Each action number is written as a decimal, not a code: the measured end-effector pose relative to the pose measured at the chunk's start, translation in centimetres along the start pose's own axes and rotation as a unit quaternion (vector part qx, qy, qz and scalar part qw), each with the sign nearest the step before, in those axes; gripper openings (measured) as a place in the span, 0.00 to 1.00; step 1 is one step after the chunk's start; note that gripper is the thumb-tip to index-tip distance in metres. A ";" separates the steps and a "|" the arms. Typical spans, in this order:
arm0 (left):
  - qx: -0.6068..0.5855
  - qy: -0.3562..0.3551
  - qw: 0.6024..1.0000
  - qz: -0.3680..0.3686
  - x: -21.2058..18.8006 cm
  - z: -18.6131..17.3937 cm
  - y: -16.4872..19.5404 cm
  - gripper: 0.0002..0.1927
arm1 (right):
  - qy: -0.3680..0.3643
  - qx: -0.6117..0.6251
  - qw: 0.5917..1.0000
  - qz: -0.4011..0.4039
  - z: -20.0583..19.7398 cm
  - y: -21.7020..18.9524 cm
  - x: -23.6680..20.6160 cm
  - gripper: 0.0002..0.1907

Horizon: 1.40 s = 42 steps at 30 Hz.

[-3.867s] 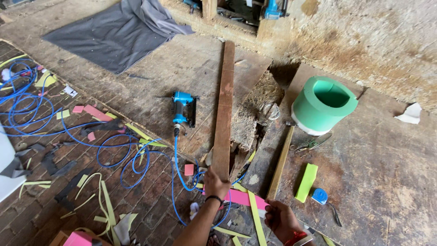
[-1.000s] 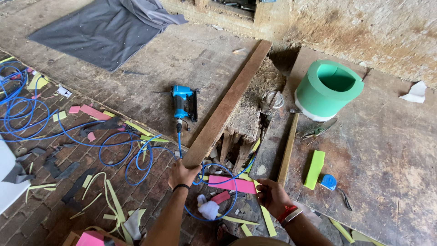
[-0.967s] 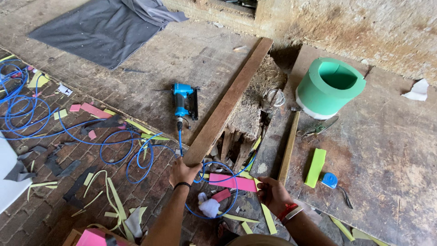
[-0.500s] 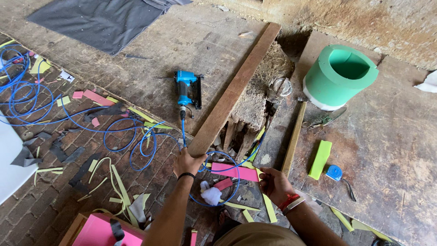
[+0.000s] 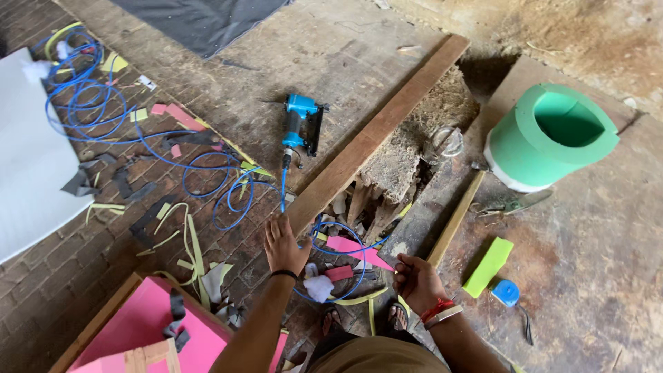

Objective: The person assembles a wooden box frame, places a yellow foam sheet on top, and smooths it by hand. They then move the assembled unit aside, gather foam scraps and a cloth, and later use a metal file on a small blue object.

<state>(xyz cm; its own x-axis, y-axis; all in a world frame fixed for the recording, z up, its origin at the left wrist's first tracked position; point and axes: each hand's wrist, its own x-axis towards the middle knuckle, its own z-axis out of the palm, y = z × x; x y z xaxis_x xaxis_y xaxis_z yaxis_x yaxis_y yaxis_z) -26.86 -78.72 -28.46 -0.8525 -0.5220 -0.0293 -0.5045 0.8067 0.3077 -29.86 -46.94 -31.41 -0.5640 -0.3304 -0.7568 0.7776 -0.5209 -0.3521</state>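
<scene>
My left hand (image 5: 284, 243) grips the near end of a long brown wooden plank (image 5: 378, 131) that lies slanted across the floor toward the far right. My right hand (image 5: 415, 280) is curled into a loose fist over the floor just right of the plank's near end; nothing shows in it. A blue nail gun (image 5: 300, 126) lies left of the plank, its blue air hose (image 5: 207, 173) looping across the brick floor and past my left hand. My feet in sandals (image 5: 362, 319) show between my arms.
A thick green foam ring (image 5: 549, 138) stands at the right. A narrow wooden stick (image 5: 454, 220), a green foam strip (image 5: 489, 266), a blue tape measure (image 5: 506, 293) and scissors (image 5: 514, 203) lie nearby. Pink foam in a wooden frame (image 5: 148, 331) is front left, a white sheet (image 5: 27, 159) far left, a grey cloth (image 5: 200, 21) behind.
The plank's far end has swung to the right, from nearly straight ahead to a slant. My left hand has stayed on its near end while the view shifted closer and left.
</scene>
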 end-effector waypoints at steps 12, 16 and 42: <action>-0.065 0.045 0.992 -0.101 -8.8 3.1 4.0 0.50 | -0.058 0.033 0.997 0.030 -2.2 -9.2 1.0 0.04; -0.111 0.006 0.985 -0.136 -10.7 4.6 6.1 0.51 | -0.043 0.053 0.997 0.028 -4.8 -11.7 0.5 0.03; -0.373 -0.019 0.895 0.243 7.3 3.4 15.3 0.28 | 0.096 0.189 0.971 -0.109 -4.5 -13.2 -1.7 0.04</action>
<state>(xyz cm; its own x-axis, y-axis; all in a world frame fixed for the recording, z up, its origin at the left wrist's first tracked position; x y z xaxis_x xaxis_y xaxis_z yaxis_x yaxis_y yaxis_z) -41.27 -69.27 -27.17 -0.9574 -0.1379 0.2536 0.1482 0.5192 0.8417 -37.93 -35.96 -27.94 -0.6127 -0.0458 -0.7890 0.4673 -0.8262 -0.3148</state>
